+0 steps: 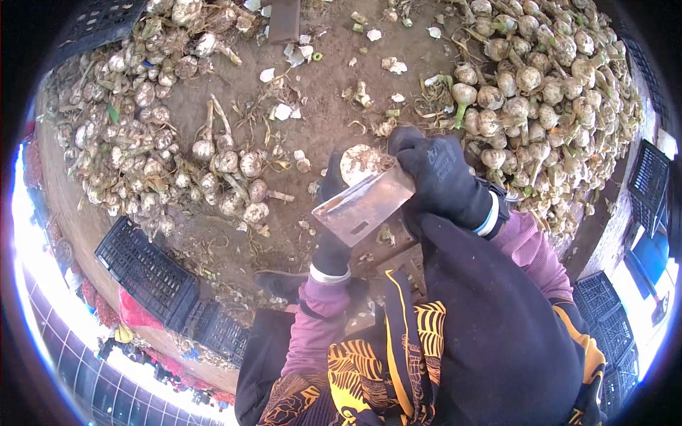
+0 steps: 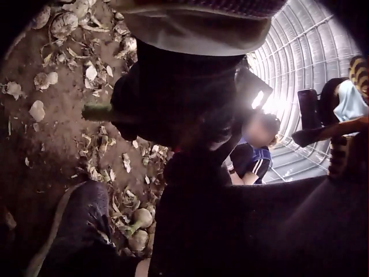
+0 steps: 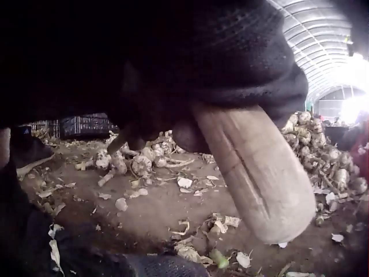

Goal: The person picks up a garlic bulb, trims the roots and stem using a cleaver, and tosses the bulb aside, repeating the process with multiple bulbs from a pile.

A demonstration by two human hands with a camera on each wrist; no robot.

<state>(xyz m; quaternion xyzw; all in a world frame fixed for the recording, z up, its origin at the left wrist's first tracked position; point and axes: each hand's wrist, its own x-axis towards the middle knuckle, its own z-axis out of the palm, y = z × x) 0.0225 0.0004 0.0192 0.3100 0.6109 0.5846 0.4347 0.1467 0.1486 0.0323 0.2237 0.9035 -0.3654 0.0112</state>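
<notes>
In the head view, my gloved left hand [image 1: 331, 186] is partly hidden behind a flat metal blade [image 1: 369, 206] and holds a garlic bulb [image 1: 361, 162], roots toward the right. A green stem [image 2: 99, 112] sticks out of the dark left glove [image 2: 179, 98] in the left wrist view. My gloved right hand [image 1: 442, 177] grips the bladed tool, whose blade lies across the lower edge of the bulb. The right wrist view shows the thick wooden handle [image 3: 259, 173] coming out below the right glove [image 3: 230, 57].
Garlic piles lie at the left [image 1: 142, 128] and right [image 1: 540, 92], with loose skins and cut stems on the soil [image 1: 320, 92] between them. Black crates [image 1: 145, 270] stand at lower left and at the right [image 1: 650, 177]. Another person [image 2: 251, 153] is in the left wrist view.
</notes>
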